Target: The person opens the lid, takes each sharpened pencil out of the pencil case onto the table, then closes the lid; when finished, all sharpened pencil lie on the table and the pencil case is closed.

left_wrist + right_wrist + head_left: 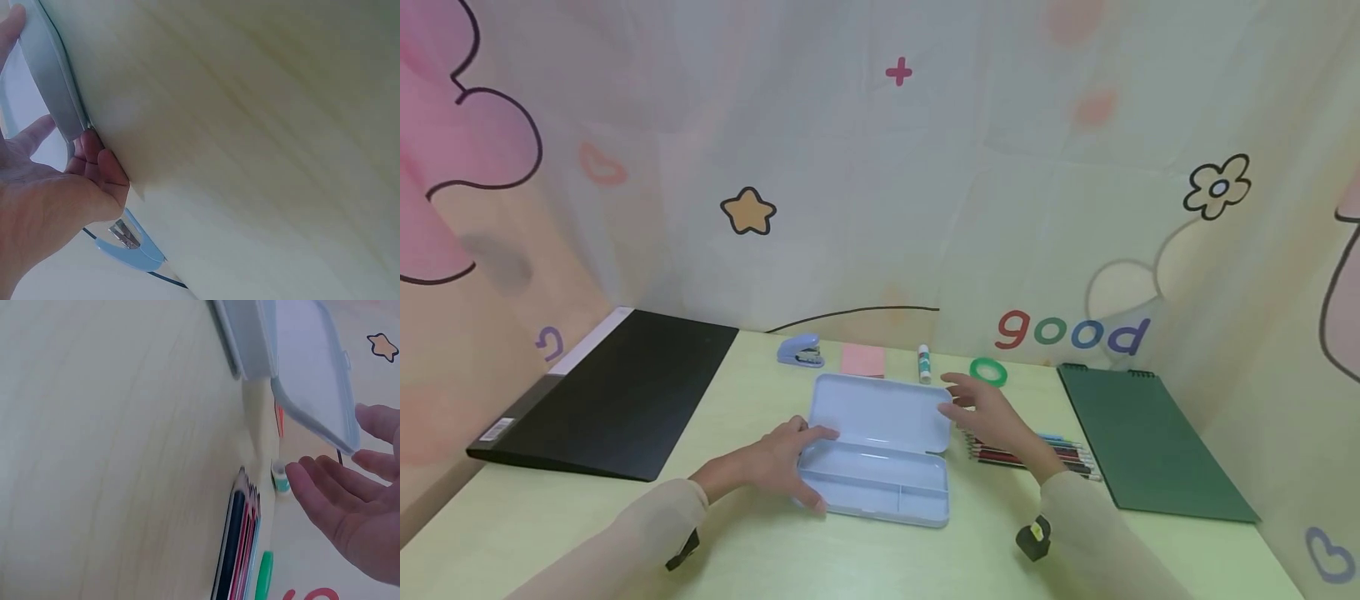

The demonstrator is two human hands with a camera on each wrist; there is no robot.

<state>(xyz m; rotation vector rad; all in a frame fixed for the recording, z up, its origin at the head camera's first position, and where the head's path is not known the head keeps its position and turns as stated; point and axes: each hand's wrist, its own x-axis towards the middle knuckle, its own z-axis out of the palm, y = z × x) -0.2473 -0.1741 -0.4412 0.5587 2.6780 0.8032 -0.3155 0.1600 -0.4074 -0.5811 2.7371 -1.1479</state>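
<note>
Case: I see the pale blue plastic pencil case [876,454] lying open at the table's centre, its lid tipped back toward 12 o'clock and the tray toward me.
Left hand: my left hand [782,462] grips the tray's left end, thumb on the front edge and fingers curled over the rim.
Right hand: my right hand [988,417] hovers by the lid's right corner, fingers spread and relaxed, holding nothing; I cannot tell whether a fingertip touches the lid.
At 3 o'clock: a row of coloured pencils [1060,454] lies under my right wrist, and beyond it a dark green spiral notebook [1150,442].
At 12 o'clock: a small blue stapler [801,351], a pink sticky-note pad [862,360], a white glue stick [924,365] and a green tape ring [988,371] stand in a line behind the lid.
At 9 o'clock: a black folder [617,392], well apart from the case.
Surface: a pale yellow-green wooden table [760,550].
Room: a pastel cartoon backdrop [880,183] with a star, a flower and the word "good".
</note>
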